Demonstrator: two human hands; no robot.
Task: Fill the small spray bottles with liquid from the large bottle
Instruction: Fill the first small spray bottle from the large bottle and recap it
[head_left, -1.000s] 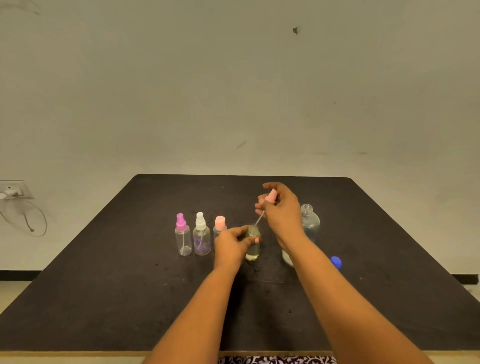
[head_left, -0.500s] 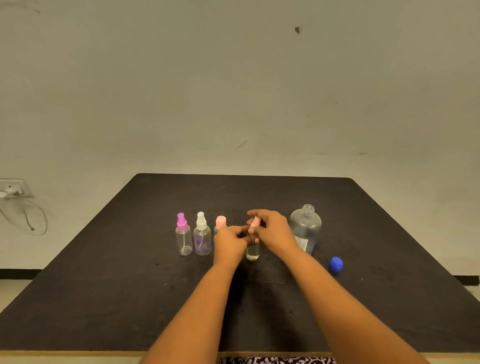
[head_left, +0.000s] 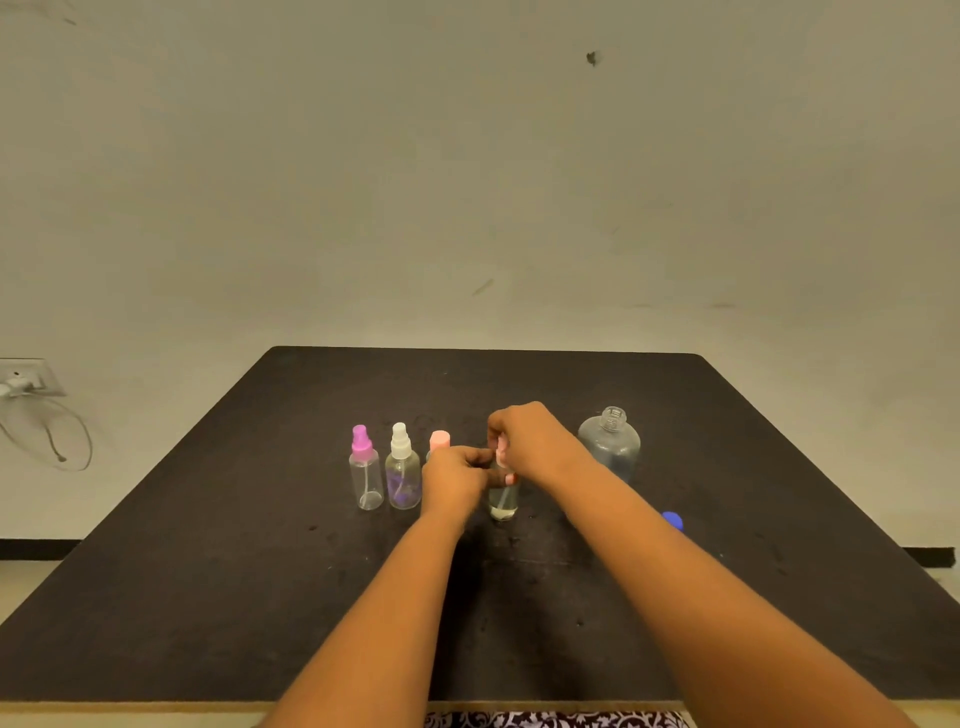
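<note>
My left hand (head_left: 454, 480) grips the small spray bottle (head_left: 503, 503), which stands upright on the black desk (head_left: 208, 571). My right hand (head_left: 535, 441) pinches the pink spray cap (head_left: 501, 458) at its neck. Pale liquid shows inside it. To its left stand three more in a row: a magenta-topped spray bottle (head_left: 366, 475), a white-topped spray bottle (head_left: 402, 470) and a pink-topped spray bottle (head_left: 439, 440), half hidden behind my left hand. The large clear bottle (head_left: 612, 446) stands uncapped on the right. A blue cap (head_left: 673, 519) lies nearer me, beside my right forearm.
</note>
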